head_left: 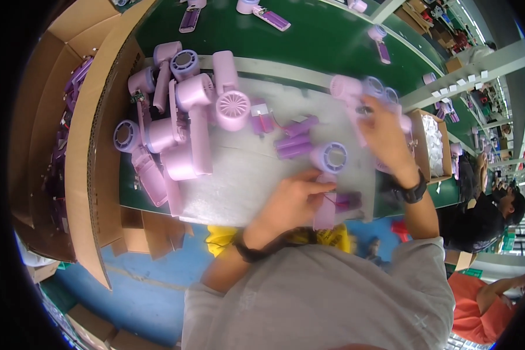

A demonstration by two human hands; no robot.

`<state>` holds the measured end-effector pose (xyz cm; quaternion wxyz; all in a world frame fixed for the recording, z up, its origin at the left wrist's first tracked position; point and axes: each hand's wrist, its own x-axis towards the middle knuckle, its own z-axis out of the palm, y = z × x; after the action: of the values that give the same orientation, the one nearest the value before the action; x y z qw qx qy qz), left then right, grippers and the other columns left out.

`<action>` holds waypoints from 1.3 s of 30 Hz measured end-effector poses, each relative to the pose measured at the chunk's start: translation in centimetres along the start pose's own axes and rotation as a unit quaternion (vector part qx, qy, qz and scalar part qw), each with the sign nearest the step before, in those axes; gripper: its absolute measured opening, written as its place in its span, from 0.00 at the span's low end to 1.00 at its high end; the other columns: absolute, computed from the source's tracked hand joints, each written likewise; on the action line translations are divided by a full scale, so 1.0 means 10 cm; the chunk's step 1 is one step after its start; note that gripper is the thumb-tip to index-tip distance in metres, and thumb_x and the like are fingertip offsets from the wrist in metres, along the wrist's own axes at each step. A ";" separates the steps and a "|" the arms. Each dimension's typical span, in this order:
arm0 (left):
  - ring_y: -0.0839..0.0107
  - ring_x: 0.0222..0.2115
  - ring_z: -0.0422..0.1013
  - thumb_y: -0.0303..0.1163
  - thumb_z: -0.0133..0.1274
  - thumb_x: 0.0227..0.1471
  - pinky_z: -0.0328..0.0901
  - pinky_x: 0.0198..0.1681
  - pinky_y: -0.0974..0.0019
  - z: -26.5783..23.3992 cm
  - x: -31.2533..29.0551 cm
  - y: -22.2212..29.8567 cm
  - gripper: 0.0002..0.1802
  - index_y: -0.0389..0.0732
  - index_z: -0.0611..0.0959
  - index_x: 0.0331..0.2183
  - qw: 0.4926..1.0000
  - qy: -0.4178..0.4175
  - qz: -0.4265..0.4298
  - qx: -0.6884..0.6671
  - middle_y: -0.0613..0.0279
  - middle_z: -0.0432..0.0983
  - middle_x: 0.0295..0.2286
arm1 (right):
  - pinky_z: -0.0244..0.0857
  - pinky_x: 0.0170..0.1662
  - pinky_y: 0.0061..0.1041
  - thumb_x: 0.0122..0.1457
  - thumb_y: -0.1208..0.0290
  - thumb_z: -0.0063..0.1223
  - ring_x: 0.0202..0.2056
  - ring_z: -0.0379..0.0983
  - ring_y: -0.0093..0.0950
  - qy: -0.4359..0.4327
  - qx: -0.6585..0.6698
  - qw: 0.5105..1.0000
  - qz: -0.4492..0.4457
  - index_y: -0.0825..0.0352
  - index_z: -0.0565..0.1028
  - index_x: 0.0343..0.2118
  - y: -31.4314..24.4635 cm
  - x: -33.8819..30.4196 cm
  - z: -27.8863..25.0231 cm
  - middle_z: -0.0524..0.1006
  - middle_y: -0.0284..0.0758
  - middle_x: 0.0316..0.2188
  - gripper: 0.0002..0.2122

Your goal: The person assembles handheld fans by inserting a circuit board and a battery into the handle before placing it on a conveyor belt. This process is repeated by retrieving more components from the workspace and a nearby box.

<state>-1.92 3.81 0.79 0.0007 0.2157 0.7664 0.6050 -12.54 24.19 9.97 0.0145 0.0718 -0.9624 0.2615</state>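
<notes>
At the mat's near edge my left hand is closed on a pink handheld fan, its thumb and fingers along the handle. That fan's round head points away from me. A purple battery pack with thin red wires lies against the handle. My right hand, smeared by motion, is over a cluster of pink fans at the right; whether its fingers hold one cannot be made out. Between the hands and the left pile rest purple battery packs and a small purple piece with a silvery patch.
Several pink fans are heaped on the left of the pale mat. A tall cardboard box with purple parts stands at far left. A smaller box of white pieces is at right. Beyond lies a green belt carrying fans; people sit at right.
</notes>
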 end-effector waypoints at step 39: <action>0.67 0.25 0.76 0.19 0.65 0.35 0.69 0.29 0.71 -0.36 0.08 0.14 0.22 0.38 0.86 0.38 0.987 -0.068 -0.004 0.149 0.52 0.79 0.35 | 0.72 0.50 0.32 0.53 0.86 0.58 0.48 0.73 0.32 -0.380 0.703 0.600 0.044 0.63 0.52 0.65 0.17 -1.31 0.35 0.64 0.41 0.55 0.38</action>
<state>-3.10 1.02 3.28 0.0229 0.2507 0.8469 0.4683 0.20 25.57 5.24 -0.4190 0.1100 -0.4023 0.8066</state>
